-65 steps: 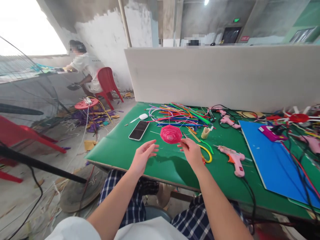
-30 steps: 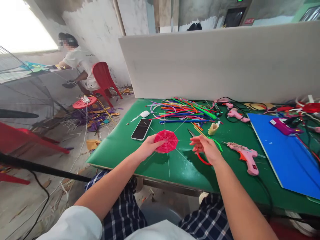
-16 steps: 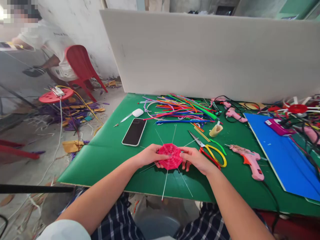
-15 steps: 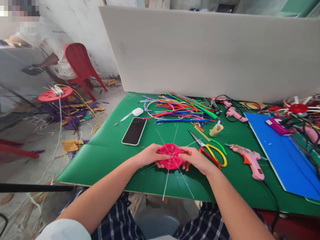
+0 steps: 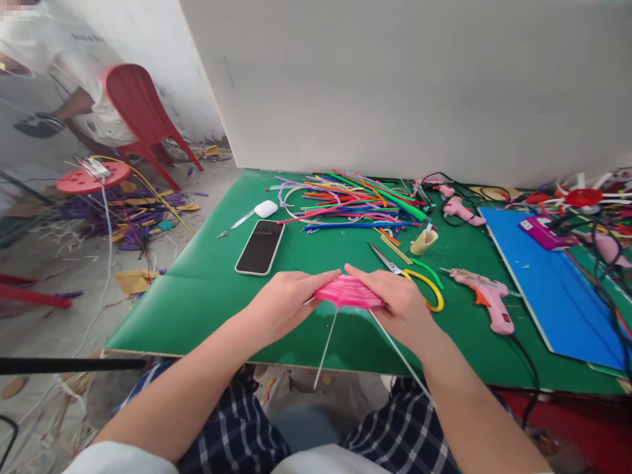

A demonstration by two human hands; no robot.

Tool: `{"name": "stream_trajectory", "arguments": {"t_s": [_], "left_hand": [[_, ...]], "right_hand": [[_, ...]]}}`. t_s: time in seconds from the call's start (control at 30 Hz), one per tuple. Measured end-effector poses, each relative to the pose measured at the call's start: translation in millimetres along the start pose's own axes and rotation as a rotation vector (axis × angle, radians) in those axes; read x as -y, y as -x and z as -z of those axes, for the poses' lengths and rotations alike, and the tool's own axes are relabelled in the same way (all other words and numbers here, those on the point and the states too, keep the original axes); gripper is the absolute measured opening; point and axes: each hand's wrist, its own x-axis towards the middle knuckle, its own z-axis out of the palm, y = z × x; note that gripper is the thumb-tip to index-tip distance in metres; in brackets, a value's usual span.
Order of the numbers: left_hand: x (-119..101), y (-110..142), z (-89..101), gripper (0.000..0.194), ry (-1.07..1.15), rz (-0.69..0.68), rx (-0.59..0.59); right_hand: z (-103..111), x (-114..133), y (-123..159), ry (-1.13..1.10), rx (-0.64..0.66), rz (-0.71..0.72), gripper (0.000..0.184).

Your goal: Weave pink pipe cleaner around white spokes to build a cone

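Observation:
A pink woven disc (image 5: 348, 293) with thin white spokes is gripped between my two hands over the near part of the green table. My left hand (image 5: 286, 299) pinches its left edge, thumb on top and fingers beneath. On the opposite edge, my right hand (image 5: 397, 296) holds it the same way. The disc is tilted, so its face looks narrow. Two spokes reach down toward my lap; the others are hidden by the disc and hands. Scissors (image 5: 424, 289) with yellow and red handles lie just beyond my right hand, partly covered by it.
A phone (image 5: 260, 247) and a white earbud case (image 5: 266, 209) lie left. Colourful pipe cleaners (image 5: 355, 204) spread along the back below a white panel (image 5: 395, 85). A pink glue gun (image 5: 486, 296), bamboo cup (image 5: 424, 241) and blue board (image 5: 553, 283) are right. Someone sits on a red chair (image 5: 133, 99).
The disc has gone from facing me nearly flat to tilted, its spokes now hanging toward me. Both hands have turned with it, thumbs drawn close together. The camera view has shifted slightly.

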Motion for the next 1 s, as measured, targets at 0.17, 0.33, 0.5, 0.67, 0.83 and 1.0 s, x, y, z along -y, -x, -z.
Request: {"name": "stream_trajectory", "arguments": {"t_s": [0.17, 0.33, 0.5, 0.67, 0.83, 1.0], "left_hand": [[-8.1, 6.1, -4.0, 0.040, -0.149, -0.249, -0.217], [-6.2, 7.5, -13.3, 0.040, -0.184, -0.376, -0.357], [-5.8, 9.5, -22.6, 0.043, -0.150, -0.313, -0.456], [-1.3, 9.2, -22.2, 0.049, -0.096, -0.380, -0.423], [2.2, 12.1, -19.7, 0.045, -0.182, -0.481, -0.457], [-2.1, 17.9, -21.7, 0.043, -0.265, -0.530, -0.557]], "right_hand": [[-0.1, 11.3, 1.0, 0.097, -0.198, 0.162, 0.044], [-7.4, 11.2, 1.5, 0.117, -0.307, 0.273, 0.047], [-10.0, 10.9, 1.3, 0.120, -0.329, 0.259, 0.051], [-9.0, 8.6, 0.1, 0.107, -0.288, 0.237, 0.052], [-7.9, 4.0, -1.0, 0.090, -0.301, 0.276, 0.051], [-13.5, 1.6, 2.0, 0.107, -0.351, 0.378, 0.049]]}}
